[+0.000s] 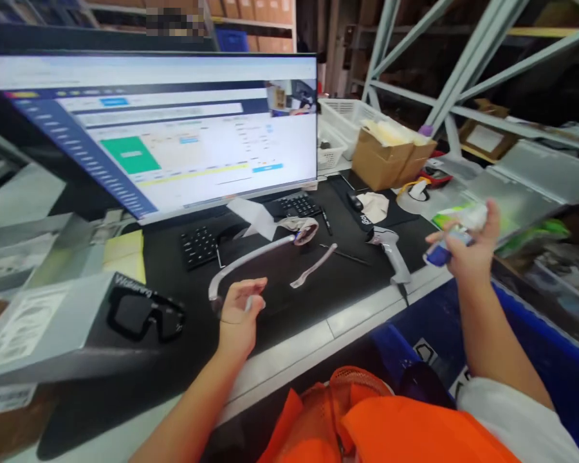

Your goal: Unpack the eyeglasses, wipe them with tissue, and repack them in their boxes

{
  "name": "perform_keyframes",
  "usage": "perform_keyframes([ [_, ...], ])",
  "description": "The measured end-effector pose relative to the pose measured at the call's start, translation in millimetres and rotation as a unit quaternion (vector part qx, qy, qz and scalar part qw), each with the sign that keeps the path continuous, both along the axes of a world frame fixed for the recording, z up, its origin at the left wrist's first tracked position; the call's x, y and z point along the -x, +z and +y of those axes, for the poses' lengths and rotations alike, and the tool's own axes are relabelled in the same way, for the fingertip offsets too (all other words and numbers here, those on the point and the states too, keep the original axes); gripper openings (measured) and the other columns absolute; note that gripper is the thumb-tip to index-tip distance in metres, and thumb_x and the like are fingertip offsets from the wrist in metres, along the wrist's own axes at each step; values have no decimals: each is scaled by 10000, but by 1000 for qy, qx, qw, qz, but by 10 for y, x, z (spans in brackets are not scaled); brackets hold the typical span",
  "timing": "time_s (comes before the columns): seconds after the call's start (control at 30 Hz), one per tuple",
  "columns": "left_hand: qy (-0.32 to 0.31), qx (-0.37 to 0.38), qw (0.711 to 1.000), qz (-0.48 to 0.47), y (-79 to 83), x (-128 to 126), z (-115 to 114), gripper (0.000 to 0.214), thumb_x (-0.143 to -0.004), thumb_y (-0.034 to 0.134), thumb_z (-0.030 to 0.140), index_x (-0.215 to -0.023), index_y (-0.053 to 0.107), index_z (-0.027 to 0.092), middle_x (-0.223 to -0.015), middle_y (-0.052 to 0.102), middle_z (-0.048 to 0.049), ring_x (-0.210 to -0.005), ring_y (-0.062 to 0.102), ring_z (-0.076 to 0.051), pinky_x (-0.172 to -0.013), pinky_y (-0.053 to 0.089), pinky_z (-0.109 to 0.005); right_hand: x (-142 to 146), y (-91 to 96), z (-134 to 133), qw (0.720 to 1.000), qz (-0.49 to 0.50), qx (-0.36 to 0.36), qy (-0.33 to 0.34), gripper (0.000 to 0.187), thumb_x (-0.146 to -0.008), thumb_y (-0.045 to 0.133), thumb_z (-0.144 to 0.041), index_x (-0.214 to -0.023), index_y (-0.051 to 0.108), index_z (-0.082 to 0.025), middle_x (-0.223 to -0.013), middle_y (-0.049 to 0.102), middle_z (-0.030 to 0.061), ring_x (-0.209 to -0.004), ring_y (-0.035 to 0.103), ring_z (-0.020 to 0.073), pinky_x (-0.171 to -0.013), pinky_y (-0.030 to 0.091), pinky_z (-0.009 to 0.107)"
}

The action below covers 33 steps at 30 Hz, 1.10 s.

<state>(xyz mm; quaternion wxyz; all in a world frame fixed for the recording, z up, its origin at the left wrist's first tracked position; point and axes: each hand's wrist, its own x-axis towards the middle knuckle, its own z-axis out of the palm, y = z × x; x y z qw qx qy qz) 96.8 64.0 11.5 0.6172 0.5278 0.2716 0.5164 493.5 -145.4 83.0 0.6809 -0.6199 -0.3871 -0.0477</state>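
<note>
My left hand point(241, 312) is above the near edge of the black desk mat, fingers curled and thumb close to them. Something small and pale shows at the thumb; I cannot make out what it is. Just beyond lies a clear curved glasses frame point(255, 252), its far end beside a lens-like loop. A separate clear temple arm point(313, 265) rests to its right. My right hand point(475, 247), raised at the right, is closed round a small blue-and-clear bottle point(439, 252), blurred. Nearby on the desk edge lies a grey barcode scanner point(390, 251).
A monitor point(197, 141) stands behind a black keyboard point(299, 204). At left is a grey box point(67, 321) with dark goggles pictured on it. Cardboard boxes point(383, 157), white baskets point(338, 119) and a mouse point(354, 202) sit at the back right. A blue bin point(535, 334) stands below right.
</note>
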Motion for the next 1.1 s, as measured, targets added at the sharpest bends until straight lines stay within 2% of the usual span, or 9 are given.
perform_keyframes([
  [0.13,27,-63,998,13,-43,-8,-3,398,-696,863,460,-926,648,216,-974,717,-59,-969,688,-195,-928,531,-345,947,70,-102,981,-85,2,177,838,-776,662,-88,-1422,375,-537,-953,620,-35,-611,640,151,-531,551,300],
  [0.27,31,-137,989,39,-11,-16,-65,382,-718,841,468,-934,657,213,-971,706,-77,-1007,679,-231,-945,521,-397,1616,27,145,925,-254,175,224,670,-852,654,-139,-1442,428,-365,-970,618,26,-759,642,168,-664,561,303],
  [0.37,30,-153,986,61,42,-26,-135,354,-739,820,465,-915,650,210,-949,704,-78,-1008,678,-242,-930,525,-408,1854,56,463,857,-315,301,276,553,-888,590,-167,-1417,471,-275,-996,614,45,-790,636,164,-738,548,295],
  [0.57,29,-112,986,118,80,-27,-194,328,-730,809,416,-925,659,200,-993,695,-85,-981,666,-233,-918,517,-396,2028,79,861,775,-373,403,313,568,-849,579,-133,-1401,504,-243,-1013,613,37,-769,629,160,-733,504,266],
  [0.7,25,-73,989,129,45,-25,-173,324,-712,806,406,-904,653,195,-982,697,-81,-962,663,-232,-884,518,-375,2040,51,843,784,-387,405,268,586,-867,542,-136,-1439,473,-245,-1032,625,50,-752,644,167,-719,509,275],
  [0.8,16,-26,992,124,-7,-31,-144,345,-712,803,422,-918,650,192,-987,704,-83,-990,663,-239,-901,515,-382,1946,76,619,833,-366,352,219,611,-888,548,-202,-1483,410,-234,-1121,646,85,-887,678,208,-788,538,309],
  [0.9,16,-2,994,108,-48,-34,-113,359,-715,808,431,-925,650,185,-1017,708,-97,-1023,663,-246,-947,506,-407,1633,127,277,906,-291,297,81,585,-874,612,-317,-1428,447,-230,-1124,671,92,-895,680,227,-783,548,333],
  [0.97,15,3,995,95,-53,-32,-100,356,-723,809,430,-926,651,184,-1026,707,-101,-1029,663,-243,-962,501,-411,1255,159,91,927,-239,281,-62,508,-847,639,-395,-1315,527,-235,-1018,686,79,-813,668,241,-737,540,358],
  [1.1,11,2,995,95,-30,-11,-96,344,-730,812,421,-924,650,188,-1026,708,-92,-1033,665,-234,-982,494,-408,258,169,-3,872,-181,332,-311,449,-835,604,-480,-1152,564,-165,-935,668,141,-847,641,328,-780,500,450],
])
